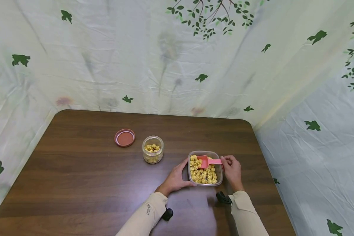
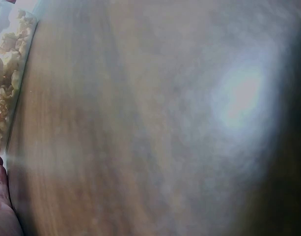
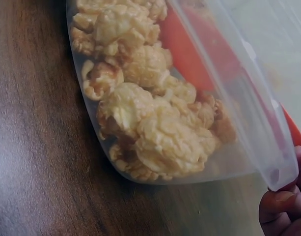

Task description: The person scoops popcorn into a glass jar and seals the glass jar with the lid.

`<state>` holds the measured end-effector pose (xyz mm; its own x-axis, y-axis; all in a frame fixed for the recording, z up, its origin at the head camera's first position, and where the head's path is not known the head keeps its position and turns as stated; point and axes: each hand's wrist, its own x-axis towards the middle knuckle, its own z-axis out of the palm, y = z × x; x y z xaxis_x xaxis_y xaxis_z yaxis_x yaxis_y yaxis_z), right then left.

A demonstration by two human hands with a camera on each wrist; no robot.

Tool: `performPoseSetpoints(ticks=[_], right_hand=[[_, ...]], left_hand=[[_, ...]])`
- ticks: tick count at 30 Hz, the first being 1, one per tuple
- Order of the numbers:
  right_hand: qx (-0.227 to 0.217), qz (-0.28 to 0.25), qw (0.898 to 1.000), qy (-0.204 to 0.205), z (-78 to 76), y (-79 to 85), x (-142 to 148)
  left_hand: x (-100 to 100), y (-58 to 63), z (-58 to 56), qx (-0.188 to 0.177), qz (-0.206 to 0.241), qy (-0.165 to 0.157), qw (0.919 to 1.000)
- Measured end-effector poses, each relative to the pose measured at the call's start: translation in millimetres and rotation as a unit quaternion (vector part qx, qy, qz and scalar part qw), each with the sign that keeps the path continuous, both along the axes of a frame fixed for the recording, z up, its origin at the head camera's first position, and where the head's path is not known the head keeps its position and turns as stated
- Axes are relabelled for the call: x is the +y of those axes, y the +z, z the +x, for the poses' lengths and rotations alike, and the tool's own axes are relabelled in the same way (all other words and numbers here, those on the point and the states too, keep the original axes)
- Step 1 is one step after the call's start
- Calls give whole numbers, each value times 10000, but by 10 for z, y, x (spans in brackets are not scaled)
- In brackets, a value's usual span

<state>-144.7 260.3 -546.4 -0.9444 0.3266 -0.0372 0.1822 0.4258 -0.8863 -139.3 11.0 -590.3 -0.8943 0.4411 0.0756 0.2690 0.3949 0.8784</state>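
Note:
A clear plastic container [image 1: 221, 178] of popcorn [image 1: 205, 176] sits on the table toward the right. My left hand [image 1: 177, 177] holds its left side, fingers along that wall and thumb at the front corner. In the left wrist view, part of the left hand [image 2: 3, 206] shows below the container's edge. My right hand [image 1: 232, 170] pinches the handle of a pink scoop [image 1: 205, 162], whose bowl lies in the popcorn. The right wrist view shows popcorn [image 3: 165, 137] through the container wall, the scoop [image 3: 194, 54] behind it and right-hand fingers [image 3: 278, 206] near the rim.
A glass jar [image 1: 152, 159] partly filled with popcorn stands left of the container. Farther left, a reddish-brown lid [image 1: 125, 137] lies on the brown table [image 1: 85, 170]. A pale printed cloth [image 1: 121, 59] hangs behind the table's far edge and around its sides.

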Motion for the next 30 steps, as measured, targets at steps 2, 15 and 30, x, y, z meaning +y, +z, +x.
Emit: performPoseSetpoints(ticks=[2, 15, 30], right_hand=[[-23, -111, 9999, -5, 1, 7, -1], [134, -823, 9964, -172, 8, -18, 11], [75, -1272, 9910, -404, 36, -43, 77]], left_hand=[[1, -1, 1, -7, -23, 11, 10000], [3, 8, 8, -61, 26, 9, 10000], [-3, -6, -1, 47, -27, -4, 10000]])
